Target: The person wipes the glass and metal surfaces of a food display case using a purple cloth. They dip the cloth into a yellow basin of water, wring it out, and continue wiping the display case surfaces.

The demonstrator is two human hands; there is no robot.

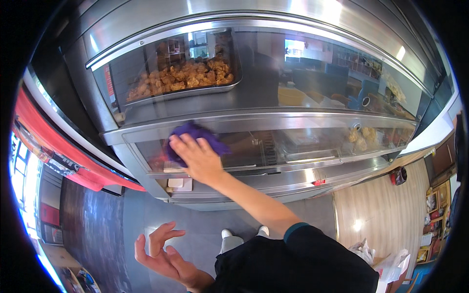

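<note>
Pressed against the lower glass panel point(234, 146) of a steel food display cabinet point(263, 117) is a purple cloth point(199, 137), under the spread fingers of my right hand point(199, 157). The cloth lies near that panel's left end, bunched between palm and glass. My left hand point(166, 252) hangs in the air at the lower left, fingers apart and curled, touching nothing. Behind the upper glass panel point(256, 73), a metal tray point(205, 89) holds fried food pieces point(187, 75). More pale brown pieces point(362, 137) show through the lower glass at the right.
White cards point(180, 184) sit on the cabinet's lower ledge point(227, 186), with a small red item point(318, 182) further right. A red banner point(73, 157) runs along the left. White plastic bags point(392, 263) and a bin point(398, 175) are at the right. My shoes point(226, 233) stand on grey floor.
</note>
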